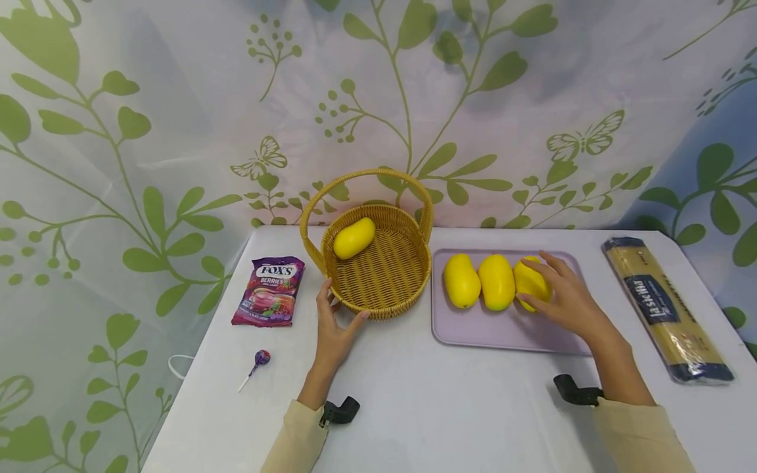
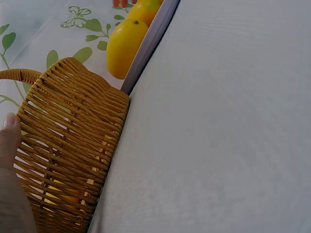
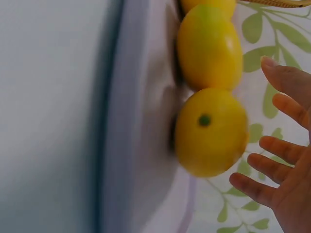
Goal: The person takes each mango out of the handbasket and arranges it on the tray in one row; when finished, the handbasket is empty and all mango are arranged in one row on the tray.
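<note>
1. I have the right hand [image 1: 564, 299] spread about the right mango [image 1: 532, 284]: fingers at its far side, thumb at its near side. It is released, with no grasp on the fruit; whether a fingertip touches it, I cannot tell.
2. My left hand [image 1: 334, 335] is spread too, not clenched. Its thumb rests on the outer wall of the wicker basket [image 1: 395, 263], at the front, and its other fingers are by the left side.
3. The right mango lies on the lilac tray [image 1: 493, 333]. Beside it in a row are the middle mango [image 1: 495, 281] and the left mango [image 1: 462, 281].
4. One more fruit, the fourth mango [image 1: 355, 238], lies inside the basket, toward its far left wall. The basket is upright, with its handle raised.
5. Left of the basket I see a purple candy bag [image 1: 269, 292], and nearer to me a lollipop [image 1: 261, 358].
6. Right of the tray lies a long pasta pack [image 1: 668, 312], slanting on the white surface [image 1: 437, 401].
7. Behind everything hangs a leaf-patterned cloth [image 1: 195, 151].
</note>
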{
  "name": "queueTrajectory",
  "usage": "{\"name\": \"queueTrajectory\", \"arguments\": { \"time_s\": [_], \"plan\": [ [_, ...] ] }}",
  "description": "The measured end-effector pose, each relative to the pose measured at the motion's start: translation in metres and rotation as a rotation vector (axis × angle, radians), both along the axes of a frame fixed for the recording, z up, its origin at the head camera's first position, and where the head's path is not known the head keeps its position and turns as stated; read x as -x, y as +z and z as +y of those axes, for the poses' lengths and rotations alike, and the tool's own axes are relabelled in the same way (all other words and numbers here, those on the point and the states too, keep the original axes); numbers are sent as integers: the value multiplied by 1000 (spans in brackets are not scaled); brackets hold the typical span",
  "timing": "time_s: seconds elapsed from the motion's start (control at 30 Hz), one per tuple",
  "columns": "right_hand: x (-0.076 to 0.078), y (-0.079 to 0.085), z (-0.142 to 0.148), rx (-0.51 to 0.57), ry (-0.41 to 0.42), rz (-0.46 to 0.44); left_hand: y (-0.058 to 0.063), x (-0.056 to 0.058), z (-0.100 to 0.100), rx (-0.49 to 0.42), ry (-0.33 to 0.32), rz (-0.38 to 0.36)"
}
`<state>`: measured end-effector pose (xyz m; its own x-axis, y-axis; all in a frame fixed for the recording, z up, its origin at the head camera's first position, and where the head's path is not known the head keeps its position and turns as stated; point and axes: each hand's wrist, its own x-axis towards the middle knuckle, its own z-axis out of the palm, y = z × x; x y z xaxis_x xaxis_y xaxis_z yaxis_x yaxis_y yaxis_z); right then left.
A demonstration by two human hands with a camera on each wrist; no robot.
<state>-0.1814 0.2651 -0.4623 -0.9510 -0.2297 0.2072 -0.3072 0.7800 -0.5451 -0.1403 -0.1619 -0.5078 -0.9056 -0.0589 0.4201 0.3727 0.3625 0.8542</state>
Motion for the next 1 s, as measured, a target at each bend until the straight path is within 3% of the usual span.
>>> {"name": "queueTrajectory", "arguments": {
  "time_s": [0.23,0.53,0.83,1.0],
  "plan": [
    [4,26,-27,-10,20,36,0,0,-2,5,0,8],
    [14,42,-69,-10,174,77,0,0,0,-2,-5,11],
    [23,38,-117,11,293,23,0,-1,0,0,-2,8],
    [25,32,-138,47,363,55,1,-1,0,1,-5,16]
  ]
}}
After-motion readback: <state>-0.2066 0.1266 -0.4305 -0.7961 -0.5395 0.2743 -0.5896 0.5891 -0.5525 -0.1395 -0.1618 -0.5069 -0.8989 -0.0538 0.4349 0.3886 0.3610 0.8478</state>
